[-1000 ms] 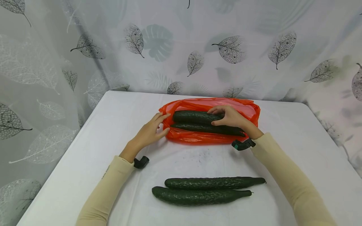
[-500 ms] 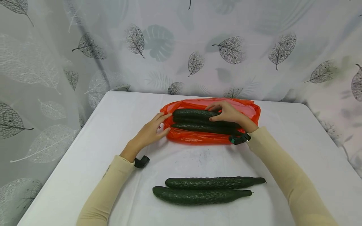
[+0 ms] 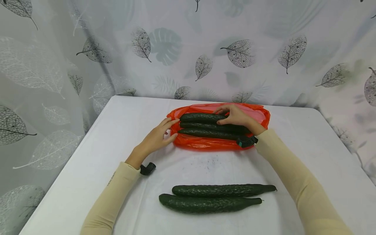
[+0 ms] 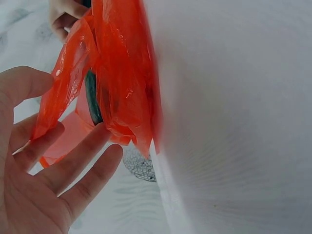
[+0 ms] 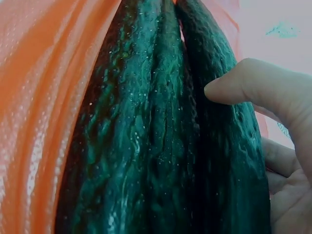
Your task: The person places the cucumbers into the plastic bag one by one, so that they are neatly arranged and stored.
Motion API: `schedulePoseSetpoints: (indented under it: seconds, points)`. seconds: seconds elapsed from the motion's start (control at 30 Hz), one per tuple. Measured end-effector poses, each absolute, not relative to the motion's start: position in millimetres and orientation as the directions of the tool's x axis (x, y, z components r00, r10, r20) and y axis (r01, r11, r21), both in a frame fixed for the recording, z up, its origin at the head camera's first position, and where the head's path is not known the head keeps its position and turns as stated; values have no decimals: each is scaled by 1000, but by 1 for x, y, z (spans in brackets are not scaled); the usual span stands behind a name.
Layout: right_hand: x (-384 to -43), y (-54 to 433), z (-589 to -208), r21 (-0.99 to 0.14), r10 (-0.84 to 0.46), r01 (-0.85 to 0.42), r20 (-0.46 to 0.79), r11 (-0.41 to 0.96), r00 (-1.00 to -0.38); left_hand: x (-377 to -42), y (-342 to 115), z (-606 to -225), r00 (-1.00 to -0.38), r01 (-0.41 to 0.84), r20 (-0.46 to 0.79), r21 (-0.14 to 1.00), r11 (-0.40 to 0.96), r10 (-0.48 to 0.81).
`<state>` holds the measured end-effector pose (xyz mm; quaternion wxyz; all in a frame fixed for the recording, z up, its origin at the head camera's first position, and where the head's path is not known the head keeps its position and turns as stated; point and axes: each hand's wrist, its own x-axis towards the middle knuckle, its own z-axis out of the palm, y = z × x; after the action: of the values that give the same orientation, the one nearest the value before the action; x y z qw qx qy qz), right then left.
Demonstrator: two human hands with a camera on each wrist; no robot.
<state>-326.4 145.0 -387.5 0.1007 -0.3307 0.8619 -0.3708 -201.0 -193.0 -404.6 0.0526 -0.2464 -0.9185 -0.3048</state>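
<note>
Three dark green cucumbers lie side by side in a red plastic bag [image 3: 202,144]. My right hand [image 3: 239,117] reaches over the back cucumber [image 3: 199,117] and grips it, thumb on the near side and fingers beyond. In the right wrist view the thumb presses that cucumber [image 5: 229,146] beside the middle cucumber [image 5: 165,107] and the front cucumber [image 5: 112,126]. At the bag's left end is my left hand [image 3: 156,137], fingers spread and relaxed. The left wrist view shows its thumb and fingertips at the bag's thin film [image 4: 68,73], with one cucumber tip [image 4: 92,97] showing in the opening.
Two more cucumbers lie parallel on the white table [image 3: 88,182] in front of the bag: a straighter one [image 3: 220,190] behind a thicker one [image 3: 205,204]. A leaf-printed curtain [image 3: 176,49] hangs behind and beside the table. Black cameras sit at both wrists.
My right hand has shifted slightly back and left, taking the back cucumber a little away from the others, so the middle one shows. The left hand has stayed at the bag's end.
</note>
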Motion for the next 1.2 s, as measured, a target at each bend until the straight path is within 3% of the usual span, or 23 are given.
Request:
schedulePoseSetpoints:
  seconds: [0.2, 0.93, 1.2]
  points:
    - [-327, 143, -385, -699, -670, -544, 124, 465, -732, -200, -193, -404, -880, 470, 227, 539, 699, 417]
    - [-318, 150, -382, -673, -687, -571, 127, 470, -715, -201, -191, -407, -880, 470, 219, 533, 704, 422]
    - [-311, 152, -383, -665, -704, -620, 196, 416, -683, -200, -190, -406, -880, 471, 219, 526, 708, 422]
